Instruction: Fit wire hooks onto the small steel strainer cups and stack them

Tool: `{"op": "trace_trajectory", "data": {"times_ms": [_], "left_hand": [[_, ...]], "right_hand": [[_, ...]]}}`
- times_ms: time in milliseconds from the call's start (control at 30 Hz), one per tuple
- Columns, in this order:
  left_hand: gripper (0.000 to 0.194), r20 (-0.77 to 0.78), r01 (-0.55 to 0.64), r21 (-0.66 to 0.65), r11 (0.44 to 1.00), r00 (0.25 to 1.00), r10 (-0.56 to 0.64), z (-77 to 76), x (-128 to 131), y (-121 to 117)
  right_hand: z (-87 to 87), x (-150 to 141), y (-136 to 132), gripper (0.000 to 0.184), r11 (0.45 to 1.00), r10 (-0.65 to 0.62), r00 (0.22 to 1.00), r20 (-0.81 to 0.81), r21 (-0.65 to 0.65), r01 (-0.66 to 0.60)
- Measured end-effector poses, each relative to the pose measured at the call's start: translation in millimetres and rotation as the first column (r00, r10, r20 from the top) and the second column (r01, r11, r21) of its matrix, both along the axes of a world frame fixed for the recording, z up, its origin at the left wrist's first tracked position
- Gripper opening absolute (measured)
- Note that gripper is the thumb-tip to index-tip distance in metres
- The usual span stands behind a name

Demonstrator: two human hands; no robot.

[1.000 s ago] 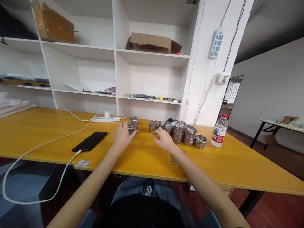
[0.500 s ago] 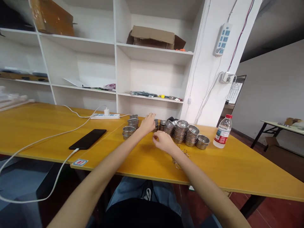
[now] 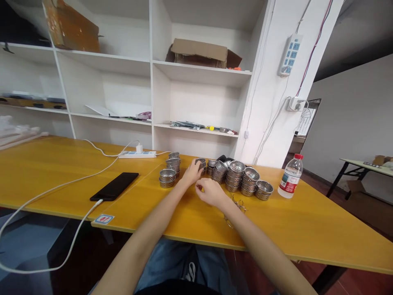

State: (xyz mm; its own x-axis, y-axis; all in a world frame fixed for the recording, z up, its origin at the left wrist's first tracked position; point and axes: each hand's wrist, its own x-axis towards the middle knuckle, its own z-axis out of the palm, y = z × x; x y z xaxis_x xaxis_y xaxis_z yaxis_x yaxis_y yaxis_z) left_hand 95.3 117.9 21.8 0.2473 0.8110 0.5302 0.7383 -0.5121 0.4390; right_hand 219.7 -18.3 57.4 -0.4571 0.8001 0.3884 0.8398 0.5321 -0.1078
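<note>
Head view: a black smartphone (image 3: 115, 186) lies on the yellow desk (image 3: 198, 219) and serves as reference. Right of the smartphone stand stacked perforated steel cups (image 3: 167, 183). Farther right of it, the left hand (image 3: 192, 173) touches the middle cup stack (image 3: 201, 161); whether its fingers grip cannot be told. Beyond, the right hand (image 3: 211, 191) has curled fingers, contents hidden. Farthest right of the smartphone are further cup stacks (image 3: 235, 176), bent wire pieces (image 3: 240, 206) and a red-capped bottle (image 3: 288, 186).
</note>
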Motion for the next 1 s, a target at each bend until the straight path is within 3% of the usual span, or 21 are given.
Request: {"op": "trace_trajectory", "data": {"times_ms": [300, 533, 733, 900, 1000], "left_hand": [[0.01, 0.317, 0.04, 0.073, 0.997, 0.947, -0.061, -17.8, 2.5, 16.1], [0.016, 0.457, 0.018, 0.208, 0.978, 0.882, -0.113, -1.8, -1.0, 9.5], [0.033, 0.531, -0.042, 0.265, 0.963, 0.84, -0.109, 19.7, -9.2, -35.7], [0.027, 0.373, 0.177, 0.222, 0.959, 0.893, -0.251, 5.9, -21.2, -95.5], [0.025, 0.292, 0.256, 0.118, 0.959, 0.914, -0.28, -3.2, -26.5, -121.6]], "right_hand": [[2.8, 8.5, 1.3, 0.018, 0.997, -0.036, 0.999, 0.007, -0.074, 0.036], [7.2, 18.6, 5.0, 0.023, 1.0, -0.016, 0.998, -0.057, -0.002, 0.016], [12.6, 30.0, 3.2, 0.031, 0.996, 0.017, 0.993, -0.115, 0.089, -0.007], [27.5, 42.4, -5.2, 0.043, 0.992, 0.027, 0.989, -0.148, 0.128, -0.008], [31.7, 57.4, -7.2, 0.04, 0.999, -0.014, 0.984, -0.18, 0.029, 0.02]]}}
